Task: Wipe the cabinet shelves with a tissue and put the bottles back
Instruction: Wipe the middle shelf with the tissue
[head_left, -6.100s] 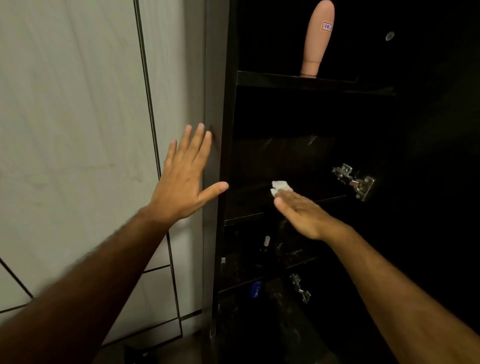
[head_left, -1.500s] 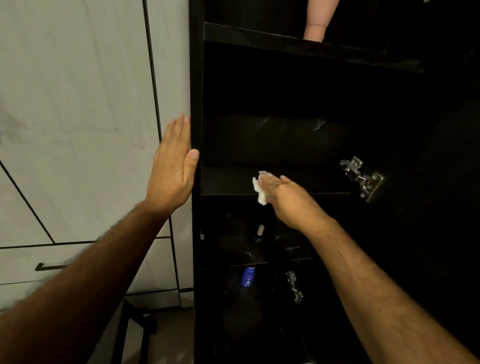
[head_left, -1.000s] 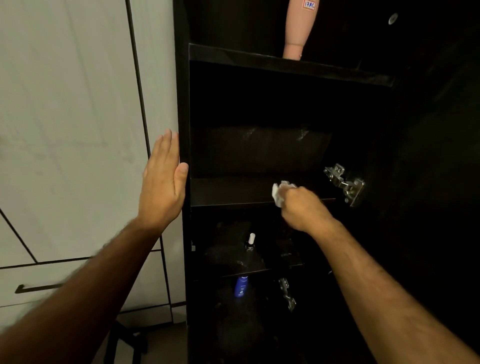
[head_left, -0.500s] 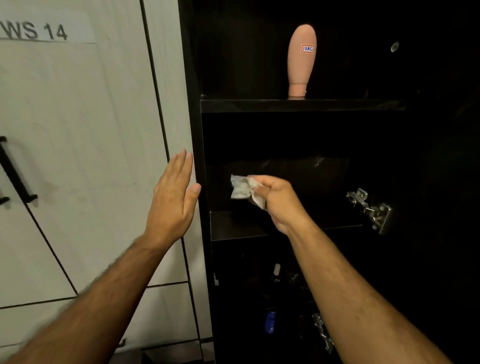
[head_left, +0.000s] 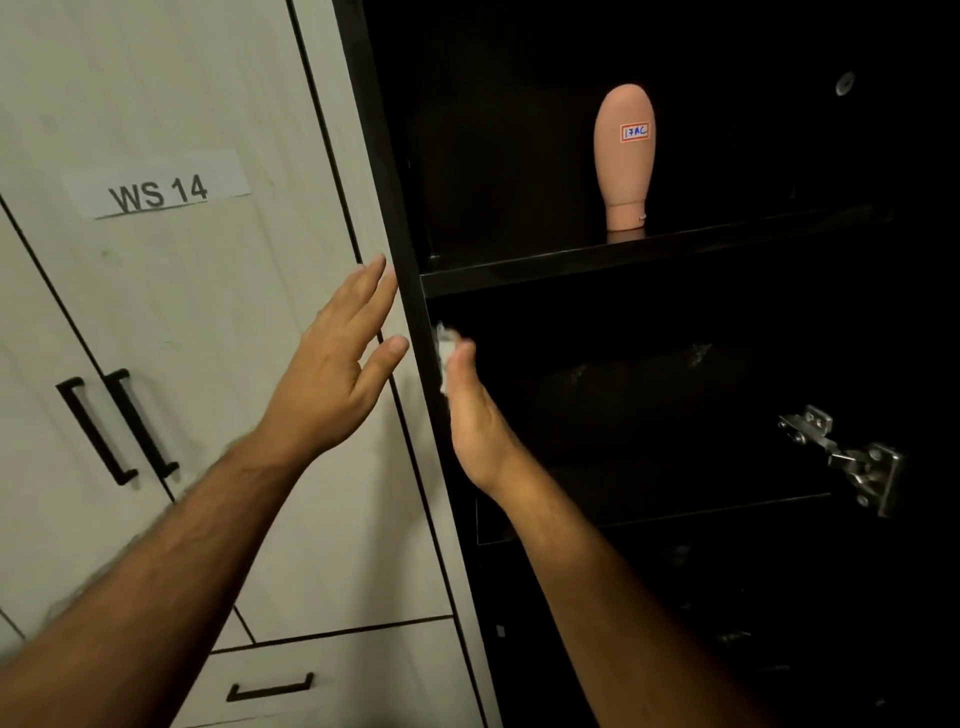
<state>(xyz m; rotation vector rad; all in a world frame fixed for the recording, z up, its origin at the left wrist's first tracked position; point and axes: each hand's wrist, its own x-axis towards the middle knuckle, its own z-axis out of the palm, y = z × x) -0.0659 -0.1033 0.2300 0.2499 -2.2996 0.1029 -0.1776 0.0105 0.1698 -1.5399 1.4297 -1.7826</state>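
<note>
Wiping inner left wall of black cabinet (head_left: 400, 218), below upper shelf (head_left: 597, 267). Right hand (head_left: 475, 415) pressing white tissue (head_left: 444, 358) against wall; grip hidden, cannot tell. Left hand (head_left: 337, 374) spread flat, empty, at 9 o'clock of tissue. Peach bottle (head_left: 625, 156) upright on upper shelf, 1 o'clock. Advise firm full-height strokes, tissue kept bunched, clear of hinge (head_left: 852, 457).

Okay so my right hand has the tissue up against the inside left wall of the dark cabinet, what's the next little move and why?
Probably drag the tissue down the cabinet's left wall toward the middle shelf. The right hand presses it just under the upper shelf, so the wall below looks unwiped. The left hand is open outside, by the frame.
</note>
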